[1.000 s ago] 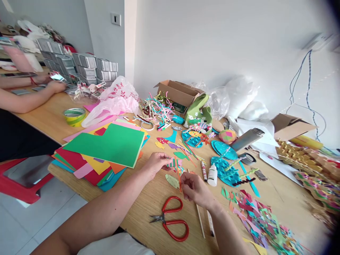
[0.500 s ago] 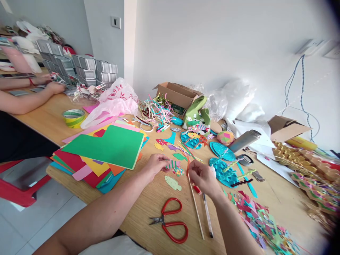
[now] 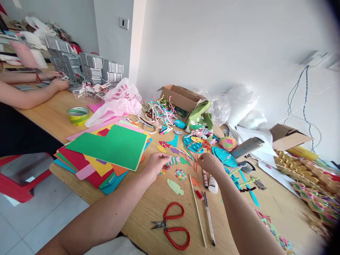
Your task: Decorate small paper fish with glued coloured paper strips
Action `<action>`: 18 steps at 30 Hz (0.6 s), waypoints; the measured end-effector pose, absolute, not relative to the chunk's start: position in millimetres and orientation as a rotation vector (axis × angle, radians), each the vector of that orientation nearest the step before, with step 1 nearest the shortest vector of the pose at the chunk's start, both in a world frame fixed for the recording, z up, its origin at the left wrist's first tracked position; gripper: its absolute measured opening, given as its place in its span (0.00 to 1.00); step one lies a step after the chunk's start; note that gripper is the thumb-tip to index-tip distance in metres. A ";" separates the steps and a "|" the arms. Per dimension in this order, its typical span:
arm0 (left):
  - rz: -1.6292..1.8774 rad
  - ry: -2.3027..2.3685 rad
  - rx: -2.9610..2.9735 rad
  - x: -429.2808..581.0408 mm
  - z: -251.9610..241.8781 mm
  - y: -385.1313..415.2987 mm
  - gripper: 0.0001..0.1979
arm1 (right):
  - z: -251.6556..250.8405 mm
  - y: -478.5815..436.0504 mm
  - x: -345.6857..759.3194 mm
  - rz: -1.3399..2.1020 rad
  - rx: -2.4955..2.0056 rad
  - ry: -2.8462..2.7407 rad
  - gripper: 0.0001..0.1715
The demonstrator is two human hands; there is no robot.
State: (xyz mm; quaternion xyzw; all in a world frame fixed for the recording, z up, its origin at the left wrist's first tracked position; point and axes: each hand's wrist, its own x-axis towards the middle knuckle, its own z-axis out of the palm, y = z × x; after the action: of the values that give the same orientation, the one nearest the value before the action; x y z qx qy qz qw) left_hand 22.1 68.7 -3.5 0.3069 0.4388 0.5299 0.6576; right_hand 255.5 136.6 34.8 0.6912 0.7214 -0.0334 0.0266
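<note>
My left hand [image 3: 156, 165] pinches a green-and-pink striped paper fish [image 3: 174, 161] just above the table. To its right, my right hand [image 3: 209, 163] is closed, with a thin orange paper strip [image 3: 197, 163] at its fingertips. A plain green paper fish [image 3: 183, 160] lies behind the striped one. Closer to me are a pale green paper fish [image 3: 175, 187] and a round multicoloured cutout [image 3: 180, 174]. Red-handled scissors [image 3: 174, 226], a thin wooden stick [image 3: 198, 212] and a pen [image 3: 209, 219] lie in front. A white bottle [image 3: 213, 185] and a red marker [image 3: 205, 179] sit below my right wrist.
Coloured paper sheets [image 3: 111, 148] are piled at left, near green-yellow tape [image 3: 79, 116]. Pipe cleaners [image 3: 159, 111], a cardboard box [image 3: 183, 97] and a green felt bag [image 3: 199, 118] stand behind. A metal flask [image 3: 248, 147] lies right. Another person's hands [image 3: 60, 83] work far left.
My right hand has moved right and slightly away from me, the orange strip moving with it. The white bottle and red marker now show more fully. My left hand still holds the striped fish.
</note>
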 end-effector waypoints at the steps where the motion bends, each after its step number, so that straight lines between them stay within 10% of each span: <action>1: 1.213 0.996 0.680 21.8 -3.6 69.3 0.11 | 34.5 138.7 250.6 -0.075 2.103 2.264 0.13; 18: 1.277 0.958 0.652 19.6 -7.7 71.9 0.14 | 10.7 192.2 220.8 0.065 1.740 2.353 0.18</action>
State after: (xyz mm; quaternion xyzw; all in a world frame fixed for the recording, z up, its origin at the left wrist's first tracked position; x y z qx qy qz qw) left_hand 19.6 71.9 -7.7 0.2872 0.4216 0.5625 0.6507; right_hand 220.8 192.2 10.7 0.5909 0.7993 0.0220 0.1071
